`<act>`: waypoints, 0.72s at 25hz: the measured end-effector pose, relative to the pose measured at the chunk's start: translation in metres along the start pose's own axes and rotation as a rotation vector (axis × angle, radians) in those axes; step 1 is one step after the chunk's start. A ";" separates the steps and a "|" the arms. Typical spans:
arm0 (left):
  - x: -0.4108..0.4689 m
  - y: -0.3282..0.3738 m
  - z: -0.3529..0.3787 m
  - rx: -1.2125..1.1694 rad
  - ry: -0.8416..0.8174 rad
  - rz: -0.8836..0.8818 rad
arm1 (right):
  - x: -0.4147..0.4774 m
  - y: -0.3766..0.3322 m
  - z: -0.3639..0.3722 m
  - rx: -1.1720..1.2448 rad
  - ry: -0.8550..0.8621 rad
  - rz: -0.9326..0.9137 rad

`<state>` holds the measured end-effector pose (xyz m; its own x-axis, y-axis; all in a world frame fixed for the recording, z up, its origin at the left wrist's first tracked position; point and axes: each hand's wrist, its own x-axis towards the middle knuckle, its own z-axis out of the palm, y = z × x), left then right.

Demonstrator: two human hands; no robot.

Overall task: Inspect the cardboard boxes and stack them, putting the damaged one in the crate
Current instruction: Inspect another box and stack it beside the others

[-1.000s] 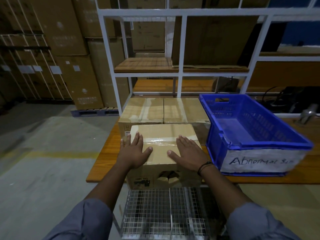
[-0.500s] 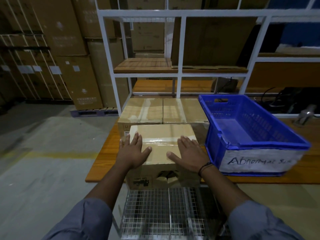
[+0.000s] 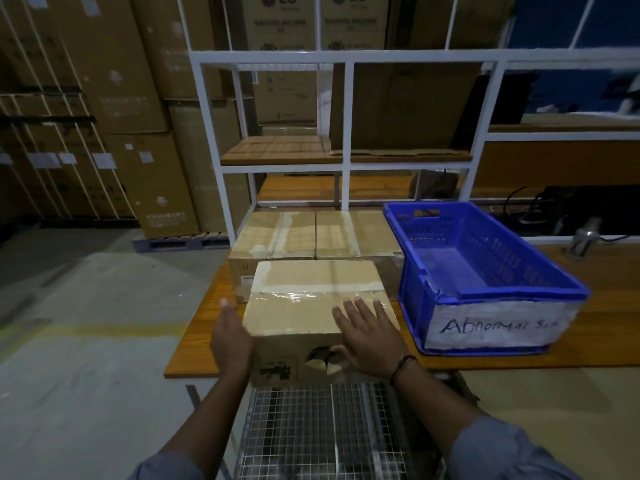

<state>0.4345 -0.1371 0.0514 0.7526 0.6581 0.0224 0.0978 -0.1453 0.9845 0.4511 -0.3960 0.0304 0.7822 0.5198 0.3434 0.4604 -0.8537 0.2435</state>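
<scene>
A taped cardboard box sits at the front edge of the wooden table, with a torn hole in its front face. My left hand lies flat against the box's left side. My right hand rests with straight fingers on the top right corner, its thumb beside the hole. Two more taped boxes, the left rear box and the right rear box, stand side by side behind it. An empty blue crate labelled "Abnormal" stands to the right.
A white metal shelf frame rises behind the boxes. A wire-mesh cart is just below the table edge in front of me. Tall stacked cartons fill the left. Cables and a metal tool lie at the far right.
My left hand slid off the box's top to its left side. My right hand moved toward the front right corner, thumb dropping over the front face.
</scene>
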 end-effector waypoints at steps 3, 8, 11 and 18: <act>0.002 -0.032 -0.007 -0.229 -0.047 -0.309 | -0.001 0.008 -0.018 0.146 0.204 0.129; -0.020 -0.041 -0.011 -0.235 -0.350 -0.404 | 0.012 0.003 -0.073 0.990 0.489 0.635; -0.027 -0.023 0.000 -0.479 -0.402 -0.427 | 0.019 -0.001 -0.086 1.274 0.525 0.796; -0.027 -0.010 0.006 -0.734 -0.424 -0.470 | 0.002 -0.025 -0.076 0.879 0.632 0.510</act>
<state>0.4175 -0.1576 0.0397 0.9268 0.1891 -0.3245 0.1263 0.6567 0.7435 0.4095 -0.3711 0.0941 0.7263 -0.1711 0.6657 0.4792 -0.5683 -0.6689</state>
